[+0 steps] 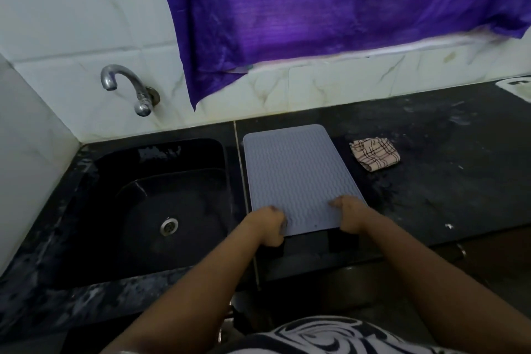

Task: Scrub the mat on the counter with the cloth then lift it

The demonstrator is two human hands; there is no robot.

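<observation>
Black stone table [431,181], wet-looking. Left to right: sink [161,210] and tap [126,89], then your left hand [268,224] and right hand [349,217], fingers pinching the grey silicone mat's [290,172] near corners. Floppy, likely damp mat could slip or sag into the sink. Checked cloth [374,154] lies apart at right, clear of the lift.

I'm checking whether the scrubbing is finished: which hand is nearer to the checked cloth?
Right. The right hand grips the mat's near right corner, below the checked cloth; the left hand grips the near left corner, farther away.
</observation>
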